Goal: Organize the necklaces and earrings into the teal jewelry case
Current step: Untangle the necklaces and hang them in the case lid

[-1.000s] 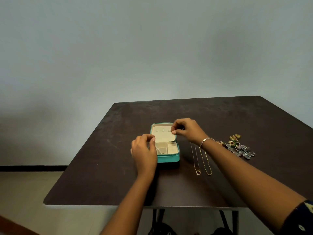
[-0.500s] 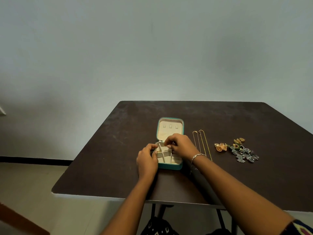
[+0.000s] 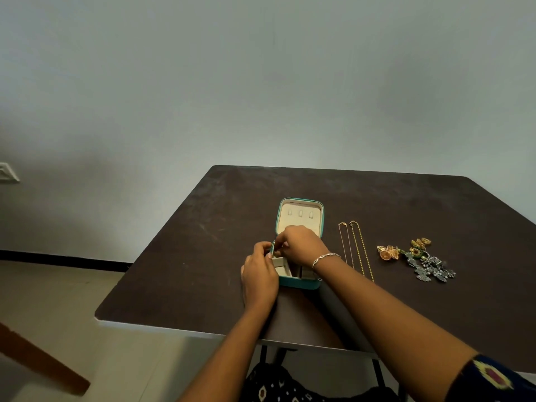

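Observation:
The teal jewelry case (image 3: 298, 282) lies open on the dark table (image 3: 203, 256), its cream lid (image 3: 300, 217) folded back and flat. My left hand (image 3: 259, 275) grips the base's left side, fingertips at its rear corner. My right hand (image 3: 303, 245), with a silver bracelet on the wrist, reaches over the tray and pinches a thin teal-edged flap (image 3: 273, 246) at that same corner. Two gold necklaces (image 3: 358, 248) lie straight on the table to the right of the case. Further right sits a pile of earrings (image 3: 417, 256). Part of the tray is hidden under my hands.
The table's near edge (image 3: 179, 329) runs close below my forearms, with black legs underneath. A brown wooden piece (image 3: 43, 364) shows on the floor at lower left. A plain wall stands behind the table.
The lid has gone from upright to lying flat. My right hand left the lid and came down to the tray's rear left corner, meeting my left hand there. The jewelry has not moved.

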`<state>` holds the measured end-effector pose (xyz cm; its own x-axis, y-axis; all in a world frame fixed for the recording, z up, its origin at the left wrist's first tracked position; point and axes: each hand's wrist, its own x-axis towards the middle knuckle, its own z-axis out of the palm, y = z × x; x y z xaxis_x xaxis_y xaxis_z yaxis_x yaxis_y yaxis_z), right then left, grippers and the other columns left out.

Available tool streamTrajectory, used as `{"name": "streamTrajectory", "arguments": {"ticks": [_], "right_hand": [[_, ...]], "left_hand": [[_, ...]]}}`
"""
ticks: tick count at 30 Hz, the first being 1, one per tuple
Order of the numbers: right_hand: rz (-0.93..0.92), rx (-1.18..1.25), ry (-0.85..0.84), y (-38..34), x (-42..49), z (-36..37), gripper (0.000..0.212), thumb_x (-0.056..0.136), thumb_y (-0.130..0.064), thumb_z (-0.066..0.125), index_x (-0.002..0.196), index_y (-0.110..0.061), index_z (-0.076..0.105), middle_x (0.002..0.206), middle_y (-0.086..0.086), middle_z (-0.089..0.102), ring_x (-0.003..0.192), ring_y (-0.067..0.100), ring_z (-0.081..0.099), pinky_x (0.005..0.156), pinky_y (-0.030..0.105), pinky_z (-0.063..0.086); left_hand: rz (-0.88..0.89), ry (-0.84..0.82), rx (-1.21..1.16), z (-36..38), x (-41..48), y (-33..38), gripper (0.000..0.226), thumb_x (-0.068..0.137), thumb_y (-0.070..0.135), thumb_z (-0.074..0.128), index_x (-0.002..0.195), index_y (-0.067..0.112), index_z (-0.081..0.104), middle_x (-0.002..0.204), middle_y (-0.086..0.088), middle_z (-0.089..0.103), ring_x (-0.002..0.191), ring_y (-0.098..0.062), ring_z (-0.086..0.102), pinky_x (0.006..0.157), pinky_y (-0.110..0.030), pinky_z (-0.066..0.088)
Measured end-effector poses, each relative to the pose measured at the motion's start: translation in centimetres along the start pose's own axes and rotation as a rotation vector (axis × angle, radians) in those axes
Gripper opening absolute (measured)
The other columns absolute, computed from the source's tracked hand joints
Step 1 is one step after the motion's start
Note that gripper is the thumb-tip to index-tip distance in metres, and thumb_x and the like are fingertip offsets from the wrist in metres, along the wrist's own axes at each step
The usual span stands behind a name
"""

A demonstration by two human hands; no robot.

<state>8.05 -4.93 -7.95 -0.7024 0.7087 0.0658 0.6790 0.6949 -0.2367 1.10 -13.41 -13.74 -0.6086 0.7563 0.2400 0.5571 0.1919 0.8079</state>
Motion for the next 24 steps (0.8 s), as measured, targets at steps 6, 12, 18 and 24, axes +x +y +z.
{"name": "streamTrajectory", "arguments": {"ticks": [6, 12, 18, 24], "right_hand": [[0.060, -0.117, -0.040, -0.9, 0.9, -0.1, 0.022, 0.087, -0.016, 0.055, 0.105, -0.008, 0.064, 0.104, 0.015, 0.065, 0.095, 0.031, 0.060, 0.076, 0.033, 0.048], [0.071, -0.185, -0.089, -1.5, 1.2, -0.1, 0.023, 0.090, -0.015, 0.049, 0.109, -0.005, 0.059, 0.109, 0.017, 0.062, 0.099, 0.032, 0.059, 0.080, 0.036, 0.047], [0.083, -0.142, -0.084, -0.9, 0.6, -0.2, 0.020, 0.089, -0.011, 0.047, 0.102, -0.005, 0.061, 0.105, 0.016, 0.063, 0.097, 0.032, 0.058, 0.072, 0.031, 0.042], [0.111, 0.032, -0.098, -1.2, 0.5, -1.0, 0.019, 0.089, -0.009, 0.043, 0.094, -0.007, 0.061, 0.105, 0.015, 0.064, 0.097, 0.030, 0.057, 0.077, 0.032, 0.043]], "left_hand": [[0.001, 0.009, 0.012, -0.1, -0.1, 0.2, 0.025, 0.095, 0.014, 0.039, 0.117, 0.019, 0.050, 0.107, -0.007, 0.059, 0.103, -0.022, 0.052, 0.074, -0.026, 0.035], [-0.016, 0.017, -0.005, -0.1, -0.1, 0.2, 0.025, 0.095, 0.014, 0.041, 0.117, 0.017, 0.050, 0.108, -0.008, 0.059, 0.102, -0.023, 0.052, 0.075, -0.027, 0.038], [-0.031, 0.017, -0.026, -0.3, 0.0, 0.2, 0.022, 0.094, 0.015, 0.041, 0.114, 0.017, 0.052, 0.108, -0.007, 0.060, 0.101, -0.021, 0.053, 0.075, -0.026, 0.037], [-0.034, 0.018, -0.055, -0.3, 0.0, 0.1, 0.022, 0.093, 0.013, 0.043, 0.113, 0.017, 0.053, 0.107, -0.006, 0.061, 0.101, -0.021, 0.054, 0.077, -0.027, 0.040]]}}
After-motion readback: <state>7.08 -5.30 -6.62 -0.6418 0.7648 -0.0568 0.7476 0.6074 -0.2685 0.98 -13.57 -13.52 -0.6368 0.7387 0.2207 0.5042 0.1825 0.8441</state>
